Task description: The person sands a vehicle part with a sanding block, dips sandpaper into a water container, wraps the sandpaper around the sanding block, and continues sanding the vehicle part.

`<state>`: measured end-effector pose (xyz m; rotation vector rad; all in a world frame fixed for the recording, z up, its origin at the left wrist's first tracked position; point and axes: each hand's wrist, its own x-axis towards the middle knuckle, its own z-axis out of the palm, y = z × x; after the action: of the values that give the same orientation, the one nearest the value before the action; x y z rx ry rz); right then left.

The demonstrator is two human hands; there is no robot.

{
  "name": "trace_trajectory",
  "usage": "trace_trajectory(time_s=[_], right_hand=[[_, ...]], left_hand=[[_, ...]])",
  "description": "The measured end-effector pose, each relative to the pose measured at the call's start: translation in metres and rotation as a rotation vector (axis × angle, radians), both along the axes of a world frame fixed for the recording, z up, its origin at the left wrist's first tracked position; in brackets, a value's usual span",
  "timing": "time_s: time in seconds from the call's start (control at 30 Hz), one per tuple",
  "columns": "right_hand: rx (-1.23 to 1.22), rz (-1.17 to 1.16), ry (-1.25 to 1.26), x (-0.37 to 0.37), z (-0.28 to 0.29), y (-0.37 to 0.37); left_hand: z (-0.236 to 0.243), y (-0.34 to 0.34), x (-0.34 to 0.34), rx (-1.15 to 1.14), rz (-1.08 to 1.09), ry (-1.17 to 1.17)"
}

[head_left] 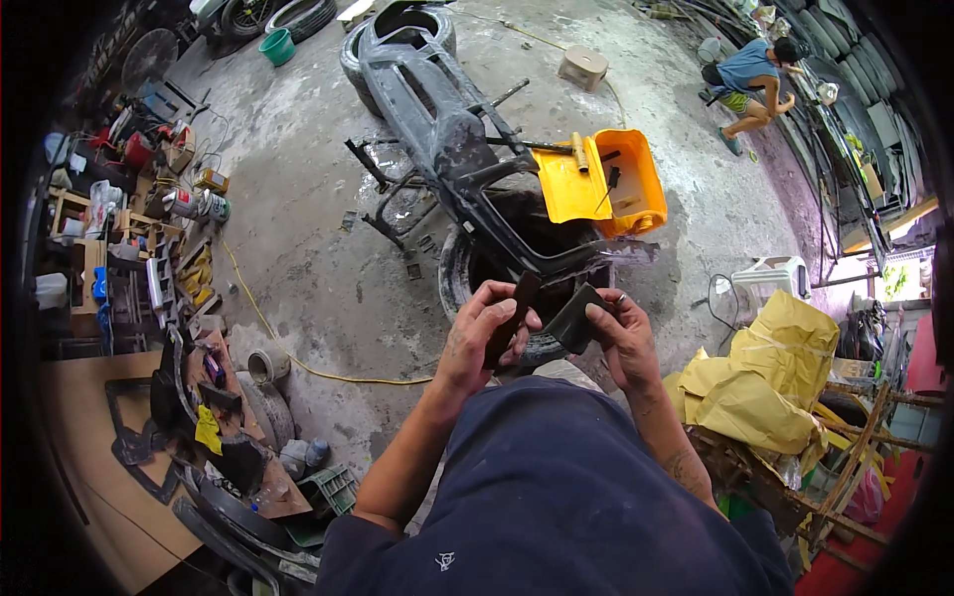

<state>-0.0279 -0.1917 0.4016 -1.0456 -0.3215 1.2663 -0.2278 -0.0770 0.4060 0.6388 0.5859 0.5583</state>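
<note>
My left hand (484,333) grips a narrow dark strip (513,318), held upright in front of my chest. My right hand (621,333) holds a dark grey curved piece of sheet (574,318) by its edge, close beside the strip. Both hands hover above a tyre (467,273) lying on the concrete floor. A long grey car bumper (437,119) rests across that tyre and a second tyre (397,40) farther away.
A yellow plastic bin (621,184) with tools lies beside the bumper. Yellow bags (765,382) sit on a wooden frame at my right. Cluttered shelves, cans and dark parts line the left. A yellow cord (298,358) crosses the floor. Another person (750,84) crouches far right.
</note>
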Motion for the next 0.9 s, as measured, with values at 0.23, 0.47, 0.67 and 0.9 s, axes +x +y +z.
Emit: trace_trajectory(time_s=[0.23,0.47,0.67,0.9], right_hand=[[-0.060,0.061,-0.101,-0.002,0.004,0.004],[-0.054,0.065,-0.097,-0.005,0.008,0.005],[-0.043,0.061,-0.068,-0.005,0.010,0.003],[-0.054,0.057,-0.079,-0.005,0.008,0.002]], left_hand=[[0.004,0.000,-0.001,0.098,-0.028,0.066],[-0.003,-0.003,0.004,0.207,0.019,0.183],[0.004,-0.007,0.010,0.146,0.029,0.157],[0.000,-0.004,0.004,0.145,-0.034,0.129]])
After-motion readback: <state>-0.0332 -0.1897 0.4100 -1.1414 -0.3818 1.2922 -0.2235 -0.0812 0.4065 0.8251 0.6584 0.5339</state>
